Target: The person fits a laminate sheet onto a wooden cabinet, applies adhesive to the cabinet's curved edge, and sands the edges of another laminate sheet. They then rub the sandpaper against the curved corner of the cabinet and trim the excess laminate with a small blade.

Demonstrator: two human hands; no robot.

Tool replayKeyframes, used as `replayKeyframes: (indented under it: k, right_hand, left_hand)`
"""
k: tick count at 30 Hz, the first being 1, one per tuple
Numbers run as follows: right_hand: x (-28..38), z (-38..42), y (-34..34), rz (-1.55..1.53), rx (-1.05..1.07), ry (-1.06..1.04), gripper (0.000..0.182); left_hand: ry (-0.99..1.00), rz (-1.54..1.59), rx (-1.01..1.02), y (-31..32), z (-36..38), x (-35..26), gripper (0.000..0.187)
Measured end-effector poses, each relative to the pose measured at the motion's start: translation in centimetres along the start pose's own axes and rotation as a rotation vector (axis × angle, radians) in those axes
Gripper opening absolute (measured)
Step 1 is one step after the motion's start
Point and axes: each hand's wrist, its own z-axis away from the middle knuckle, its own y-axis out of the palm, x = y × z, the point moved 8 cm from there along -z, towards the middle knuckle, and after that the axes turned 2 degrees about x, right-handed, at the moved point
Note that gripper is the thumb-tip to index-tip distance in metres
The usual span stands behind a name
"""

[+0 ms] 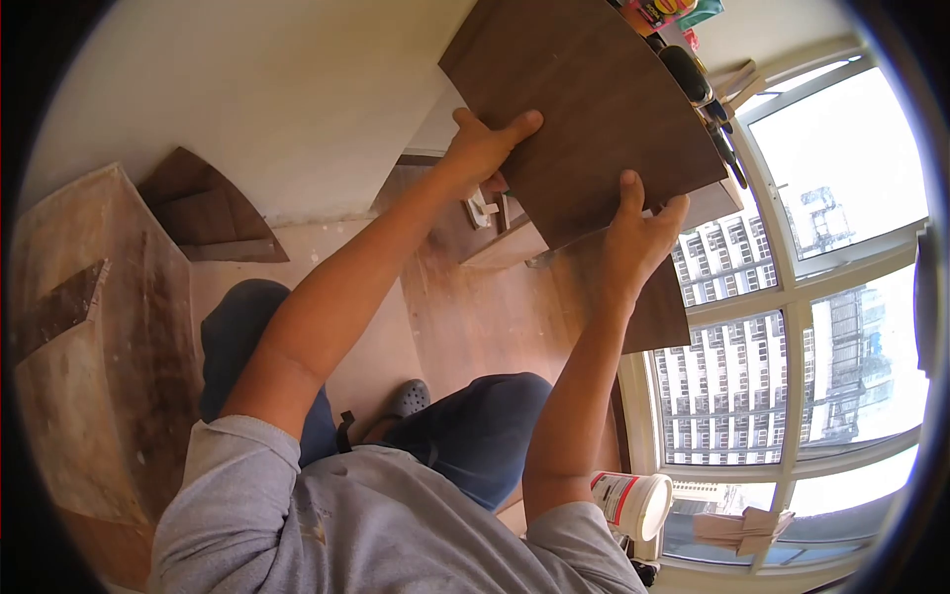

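A dark brown wood-grain panel [594, 109] is held up in front of me, tilted, at the top middle of the view. My left hand [485, 148] grips its left edge, thumb lying on the face and the other fingers behind. At the near edge, my right hand [643, 233] holds the same panel, its thumb on the face and most fingers hidden underneath. Below my right hand another dark brown panel piece [658, 322] shows in part.
A wooden box-like cabinet [119, 346] stands at left, with dark board offcuts [213, 213] against the wall. A white bucket [643, 505] sits near my right elbow. Large windows [782, 287] line the right side. Tools [688, 74] lie beyond the panel.
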Motion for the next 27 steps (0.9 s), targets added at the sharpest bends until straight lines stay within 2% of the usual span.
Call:
replayKeyframes:
  k: [5, 7, 14, 17, 20, 23, 25, 26, 27]
  right_hand:
    - [0.2, 0.2, 0.0, -0.055, -0.006, 0.003, 0.035]
    - [0.5, 0.3, 0.1, 0.021, -0.006, -0.063, 0.034]
    - [0.3, 0.1, -0.1, 0.117, 0.008, -0.025, 0.038]
    - [0.5, 0.2, -0.2, 0.025, 0.017, -0.056, 0.037]
    - [0.5, 0.4, -0.1, 0.012, 0.021, -0.033, 0.035]
    - [0.3, 0.5, -0.2, -0.041, -0.055, -0.083, 0.031]
    - [0.6, 0.6, -0.2, -0.081, -0.076, -0.248, 0.032]
    - [0.8, 0.6, -0.6, -0.087, -0.118, -0.262, 0.032]
    - [0.7, 0.7, -0.4, -0.030, -0.104, -0.210, 0.032]
  left_hand:
    - [0.081, 0.034, -0.042, 0.3, -0.2, 0.8, 0.127]
    - [0.064, 0.046, -0.048, 0.3, -0.3, 1.0, 0.126]
    - [0.016, 0.082, -0.024, 0.3, -1.1, 1.6, 0.124]
    - [0.080, 0.077, -0.034, 0.2, -0.3, 0.6, 0.122]
    - [0.054, 0.044, -0.032, 0.0, -0.8, 0.8, 0.117]
    - [0.060, 0.010, 0.015, 0.0, -0.6, 0.3, 0.115]
    - [0.143, 0.087, -0.014, 0.4, -0.4, -0.1, 0.114]
    - [0.178, 0.077, 0.011, 0.5, -0.1, -1.1, 0.114]
    - [0.076, 0.016, 0.026, 0.2, 0.0, -0.9, 0.117]
